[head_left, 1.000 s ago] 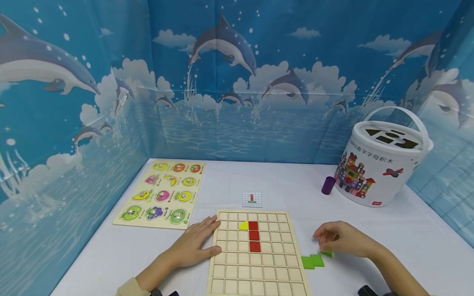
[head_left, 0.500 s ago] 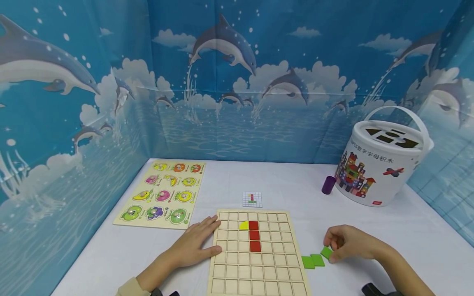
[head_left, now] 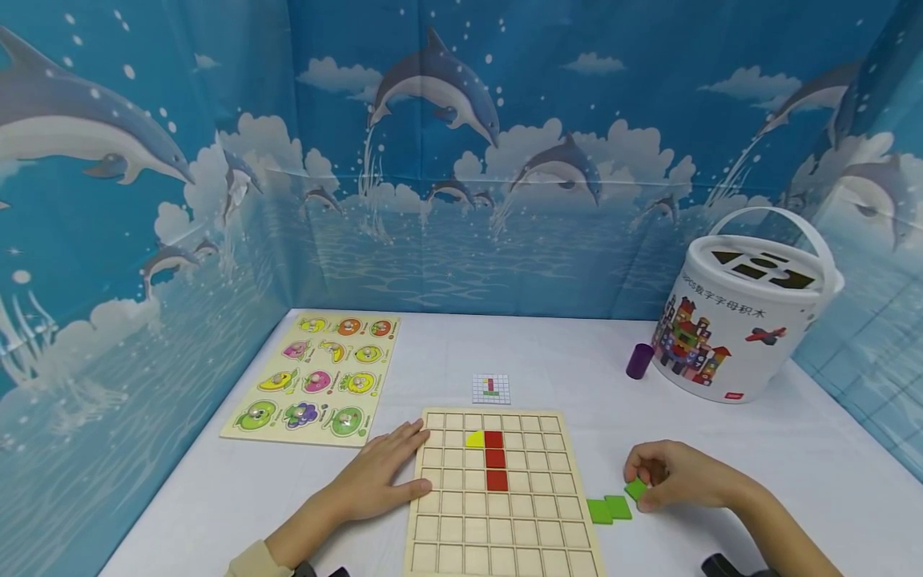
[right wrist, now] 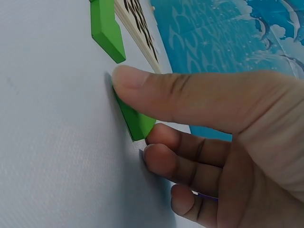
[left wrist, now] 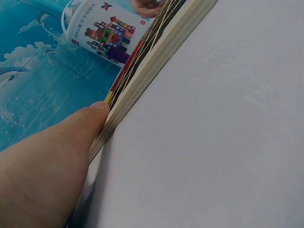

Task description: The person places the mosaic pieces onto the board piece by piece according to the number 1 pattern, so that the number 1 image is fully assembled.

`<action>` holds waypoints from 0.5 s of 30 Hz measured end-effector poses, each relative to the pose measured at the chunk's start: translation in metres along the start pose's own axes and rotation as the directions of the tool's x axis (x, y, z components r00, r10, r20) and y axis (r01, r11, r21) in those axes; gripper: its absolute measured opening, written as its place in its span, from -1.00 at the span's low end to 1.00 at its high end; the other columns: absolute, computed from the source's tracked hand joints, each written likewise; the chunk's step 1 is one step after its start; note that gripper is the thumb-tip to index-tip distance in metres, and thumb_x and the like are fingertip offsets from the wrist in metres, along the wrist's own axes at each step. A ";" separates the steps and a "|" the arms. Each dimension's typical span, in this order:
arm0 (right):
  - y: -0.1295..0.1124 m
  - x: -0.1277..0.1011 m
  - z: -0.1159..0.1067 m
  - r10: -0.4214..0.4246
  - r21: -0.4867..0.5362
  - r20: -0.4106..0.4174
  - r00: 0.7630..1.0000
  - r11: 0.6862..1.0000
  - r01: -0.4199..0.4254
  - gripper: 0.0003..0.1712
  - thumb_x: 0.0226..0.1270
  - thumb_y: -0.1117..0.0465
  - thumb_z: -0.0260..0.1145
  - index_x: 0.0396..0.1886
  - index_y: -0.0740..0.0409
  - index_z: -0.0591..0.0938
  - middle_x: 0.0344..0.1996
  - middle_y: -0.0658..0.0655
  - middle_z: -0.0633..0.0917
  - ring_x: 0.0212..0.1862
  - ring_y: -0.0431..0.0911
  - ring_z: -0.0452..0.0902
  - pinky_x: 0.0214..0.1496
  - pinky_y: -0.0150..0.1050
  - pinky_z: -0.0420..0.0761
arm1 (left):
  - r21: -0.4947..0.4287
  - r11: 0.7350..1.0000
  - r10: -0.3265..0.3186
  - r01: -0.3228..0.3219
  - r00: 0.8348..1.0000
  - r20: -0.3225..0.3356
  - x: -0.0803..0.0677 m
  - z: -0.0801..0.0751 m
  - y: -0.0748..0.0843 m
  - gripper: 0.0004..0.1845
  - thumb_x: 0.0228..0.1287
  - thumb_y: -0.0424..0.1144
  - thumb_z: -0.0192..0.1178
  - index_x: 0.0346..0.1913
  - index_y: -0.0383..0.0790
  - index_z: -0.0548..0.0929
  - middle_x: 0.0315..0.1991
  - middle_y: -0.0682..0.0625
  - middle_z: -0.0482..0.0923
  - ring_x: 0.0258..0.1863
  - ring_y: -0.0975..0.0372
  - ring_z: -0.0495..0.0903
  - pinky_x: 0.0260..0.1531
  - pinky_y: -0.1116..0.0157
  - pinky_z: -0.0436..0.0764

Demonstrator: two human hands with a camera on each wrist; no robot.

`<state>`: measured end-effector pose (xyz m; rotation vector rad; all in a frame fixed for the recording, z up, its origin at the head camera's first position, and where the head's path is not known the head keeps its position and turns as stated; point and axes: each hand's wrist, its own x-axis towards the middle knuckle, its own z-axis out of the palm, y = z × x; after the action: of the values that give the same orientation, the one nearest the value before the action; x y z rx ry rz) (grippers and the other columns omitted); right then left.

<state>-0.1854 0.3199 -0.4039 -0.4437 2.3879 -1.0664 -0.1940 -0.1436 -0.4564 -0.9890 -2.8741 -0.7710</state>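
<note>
A wooden grid board [head_left: 476, 530] lies on the white table, holding a column of red square tiles [head_left: 495, 459] and one yellow tile [head_left: 475, 439] with a curved corner. My left hand [head_left: 378, 478] rests along the board's left edge, fingers extended and thumb on the rim. Off the right edge, my right hand [head_left: 683, 474] pinches a green square tile [head_left: 636, 489] between thumb and fingers. The right wrist view shows this green tile [right wrist: 135, 124] tilted, low over the cloth, partly covered by the thumb. Two more green tiles [head_left: 600, 512] lie between it and the board.
Behind the board lies a small pattern card [head_left: 491, 389]. A fruit puzzle board [head_left: 317, 385] is at the back left. At the back right stand a white bucket [head_left: 743, 320] with a handle and a purple cylinder [head_left: 638, 361]. Dolphin-print curtains [head_left: 461, 240] enclose the table.
My right hand has moved slightly right and toward me, and the green tile at its fingertips, mostly hidden earlier, now shows turned between thumb and fingers. My left hand has stayed on the board.
</note>
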 end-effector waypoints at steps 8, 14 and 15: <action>0.001 0.001 0.000 -0.010 -0.036 -0.034 0.999 0.999 0.009 -0.58 0.01 0.12 0.58 -0.35 0.19 0.51 -0.49 0.07 0.50 -0.35 -0.04 0.42 -0.40 -0.30 0.43 | -0.005 1.000 -0.001 0.001 1.000 0.000 0.000 0.000 0.000 -0.20 0.36 0.26 0.04 0.48 -0.17 0.25 0.51 -0.11 0.09 0.48 -0.02 0.06 0.38 -0.12 0.07; 0.001 0.002 0.001 0.007 -0.023 -0.075 0.997 1.000 -0.009 -0.67 0.13 0.16 0.50 -0.38 0.19 0.50 -0.51 0.06 0.55 -0.42 -0.04 0.48 -0.43 -0.32 0.52 | -0.008 1.000 -0.002 0.002 1.000 0.000 0.000 0.000 0.000 -0.20 0.35 0.26 0.04 0.48 -0.16 0.25 0.51 -0.10 0.09 0.48 -0.02 0.05 0.38 -0.12 0.07; 0.001 0.002 0.002 0.009 -0.018 -0.079 0.997 1.000 -0.010 -0.69 0.16 0.17 0.49 -0.38 0.19 0.49 -0.52 0.06 0.56 -0.43 -0.03 0.49 -0.44 -0.31 0.53 | -0.008 1.000 -0.002 0.002 1.000 0.000 0.000 0.001 0.000 -0.20 0.35 0.26 0.04 0.48 -0.16 0.25 0.51 -0.10 0.09 0.48 -0.02 0.06 0.38 -0.12 0.07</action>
<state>-0.1866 0.3186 -0.4063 -0.4032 2.4685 -1.0766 -0.1940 -0.1435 -0.4569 -0.9873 -2.8744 -0.7827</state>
